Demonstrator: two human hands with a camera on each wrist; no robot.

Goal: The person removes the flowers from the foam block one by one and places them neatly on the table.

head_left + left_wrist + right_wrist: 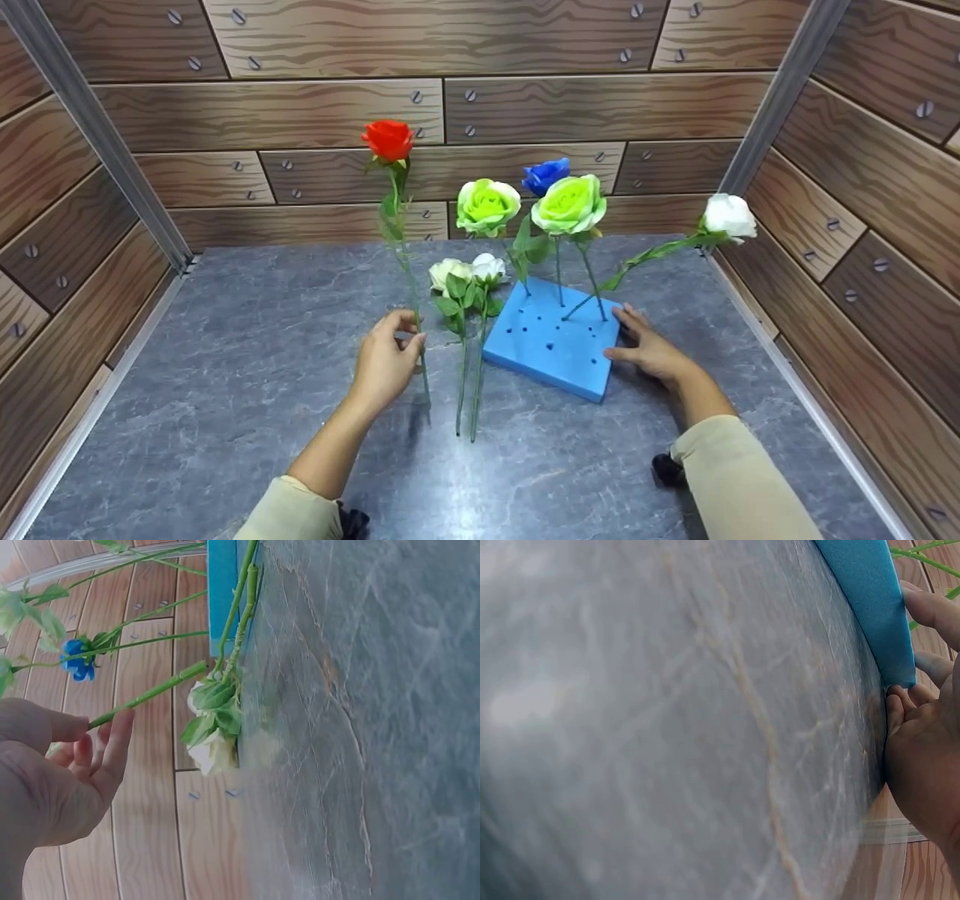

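My left hand (pixel 386 360) pinches the green stem of a red rose (pixel 388 140) and holds it upright, bloom at the top. In the left wrist view the stem's lower end (pixel 161 692) sticks out past the fingertips. My right hand (pixel 654 351) holds the right edge of a blue foam block (pixel 551 337), its thumb over the top face. Small holes dot this block. Stems standing in it carry two green roses (pixel 488 206) (pixel 570 204), a blue rose (pixel 546 177) and a white rose (pixel 729 217) that leans far right.
Two whitish roses (pixel 450 276) (pixel 488 268) lie side by side on the grey marbled table (pixel 247 375), left of the block, stems toward me. Wood-patterned walls (pixel 337 112) enclose the table at the back and sides, with metal strips (pixel 97 135) at the corners.
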